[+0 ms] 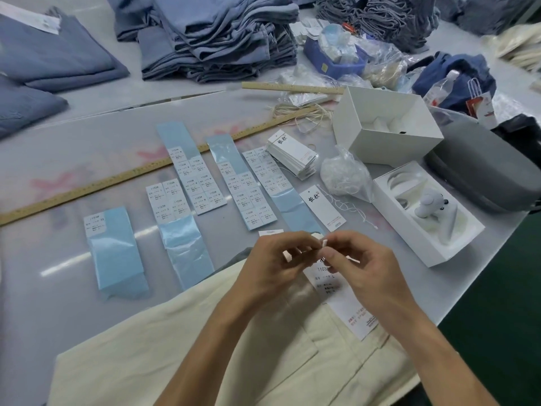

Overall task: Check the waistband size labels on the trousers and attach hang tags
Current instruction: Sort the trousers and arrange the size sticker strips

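**Both hands pinching small white piece over cream trousers**

Nearest: cream trousers [181, 353] lie flat on table [44, 288], filling bottom centre. Hang tag [351, 306] w/ printed size sticker rests on them at R side, top end hidden under fingers.

Just above: L hand [272, 265] & R hand [360, 262] meet fingertip to fingertip, both w/ fingers curled, pinching a small white piece [324, 243] between them. Can't tell if it's a label, sticker or string end — too small, partly covered.

Mid table: sticker sheets [202, 183] on pale blue backing, several strips side by side, some stickers gone from lower parts. A loose hang tag w/ white string [322, 208] lies just R of them. Behind it, tag stack [292, 155], next to clear bag of white strings [344, 172]. Long wooden ruler [117, 178] runs diagonally behind the sheets.

R side: open white box [386, 124], a 2nd white box holding a white device [427, 212], grey case [480, 171].

Far: folded blue trousers in piles [210, 39], more at L edge, blue tray [333, 54] w/ clutter.
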A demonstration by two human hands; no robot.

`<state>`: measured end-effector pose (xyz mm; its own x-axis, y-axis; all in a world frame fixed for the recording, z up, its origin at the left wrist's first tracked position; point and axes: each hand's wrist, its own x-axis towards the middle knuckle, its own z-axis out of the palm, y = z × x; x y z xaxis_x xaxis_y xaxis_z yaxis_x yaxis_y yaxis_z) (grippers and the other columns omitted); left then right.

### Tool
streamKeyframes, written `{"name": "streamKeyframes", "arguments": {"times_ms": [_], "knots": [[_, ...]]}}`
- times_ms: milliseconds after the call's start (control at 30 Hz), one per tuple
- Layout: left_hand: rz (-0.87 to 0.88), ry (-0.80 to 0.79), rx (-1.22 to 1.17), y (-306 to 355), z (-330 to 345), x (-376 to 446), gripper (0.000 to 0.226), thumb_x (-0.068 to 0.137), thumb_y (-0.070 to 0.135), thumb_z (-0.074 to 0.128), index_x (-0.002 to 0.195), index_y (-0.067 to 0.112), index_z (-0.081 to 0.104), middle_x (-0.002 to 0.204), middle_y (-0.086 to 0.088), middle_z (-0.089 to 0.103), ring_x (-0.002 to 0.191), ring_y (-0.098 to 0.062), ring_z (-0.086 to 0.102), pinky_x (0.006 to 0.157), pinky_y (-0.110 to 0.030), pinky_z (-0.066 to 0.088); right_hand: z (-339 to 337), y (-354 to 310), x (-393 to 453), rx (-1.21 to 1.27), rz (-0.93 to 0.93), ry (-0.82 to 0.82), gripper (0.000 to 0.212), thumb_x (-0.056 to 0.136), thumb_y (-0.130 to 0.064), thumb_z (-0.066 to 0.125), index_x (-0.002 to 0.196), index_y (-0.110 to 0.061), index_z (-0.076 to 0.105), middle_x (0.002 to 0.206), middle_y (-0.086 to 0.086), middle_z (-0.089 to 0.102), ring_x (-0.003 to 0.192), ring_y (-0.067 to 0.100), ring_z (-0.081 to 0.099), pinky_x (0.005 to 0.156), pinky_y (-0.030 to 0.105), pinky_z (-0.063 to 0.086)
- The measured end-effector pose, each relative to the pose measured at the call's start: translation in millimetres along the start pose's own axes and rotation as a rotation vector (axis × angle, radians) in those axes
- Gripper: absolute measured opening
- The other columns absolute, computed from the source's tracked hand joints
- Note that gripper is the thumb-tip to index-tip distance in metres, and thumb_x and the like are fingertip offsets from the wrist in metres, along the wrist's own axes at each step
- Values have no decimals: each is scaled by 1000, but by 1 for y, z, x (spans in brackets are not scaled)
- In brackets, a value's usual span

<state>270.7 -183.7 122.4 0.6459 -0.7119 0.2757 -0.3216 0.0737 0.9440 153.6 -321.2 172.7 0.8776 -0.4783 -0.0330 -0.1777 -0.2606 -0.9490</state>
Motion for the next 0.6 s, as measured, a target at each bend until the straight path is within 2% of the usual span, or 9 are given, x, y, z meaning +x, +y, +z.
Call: {"name": "streamKeyframes", "arguments": {"times_ms": [67, 167, 267, 367, 467, 533, 600], "knots": [[56, 32, 54, 3, -1, 0, 2, 92, 25, 74, 93, 23, 75, 80, 20, 67, 69, -9, 62, 59, -15, 42, -1, -1, 1, -3, -18, 13, 15, 90, -12, 76, 97, -25, 76, 91, 1, 76, 82, 16, 71, 75, 23, 57], [93, 43, 143, 3, -3, 0, 5, 91, 24, 76, 96, 25, 77, 107, 13, 69, 96, -14, 65, 68, -23, 51, -7, -5, 3, 12, -16, 72, 10, 87, -13, 78, 90, -22, 76, 85, 2, 75, 77, 14, 70, 73, 21, 55], [-54, 53, 184, -6, -13, -4, 25, 90, 33, 77, 114, 30, 73, 128, 10, 59, 118, -12, 57, 87, -27, 52, -22, -14, 2, 46, 15, 76, 12, 81, -28, 78, 91, -22, 77, 88, 3, 76, 80, 14, 70, 76, 20, 56], [-248, -36, 290, -18, -20, -11, 44, 86, 41, 79, 127, 31, 66, 121, 14, 63, 114, -7, 55, 98, -33, 48, -39, -16, 1, -99, 73, 98, 16, 85, -31, 76, 101, -32, 77, 96, -5, 75, 88, 6, 70, 79, 16, 55], [-238, 8, 313, -21, -14, -19, 30, 89, 43, 76, 116, 31, 72, 117, 19, 66, 112, -7, 56, 100, -38, 47, -37, -9, -8, -450, 203, -16, 32, 86, -28, 79, 113, -41, 67, 99, -13, 70, 90, -1, 63, 79, 17, 52], [-217, 88, 267, -18, -11, -20, 26, 87, 46, 72, 109, 32, 75, 112, 22, 67, 111, -5, 58, 98, -38, 48, -30, -5, -17, -527, 214, -69, 36, 83, -27, 82, 109, -46, 66, 95, -18, 68, 89, -3, 61, 78, 15, 48], [-226, 127, 219, -15, -10, -18, 24, 86, 45, 70, 103, 31, 77, 104, 26, 67, 107, -4, 61, 96, -37, 51, -26, -8, -22, -544, 166, -48, 38, 82, -26, 83, 105, -51, 66, 94, -26, 66, 87, -3, 61, 74, 11, 47]]}}
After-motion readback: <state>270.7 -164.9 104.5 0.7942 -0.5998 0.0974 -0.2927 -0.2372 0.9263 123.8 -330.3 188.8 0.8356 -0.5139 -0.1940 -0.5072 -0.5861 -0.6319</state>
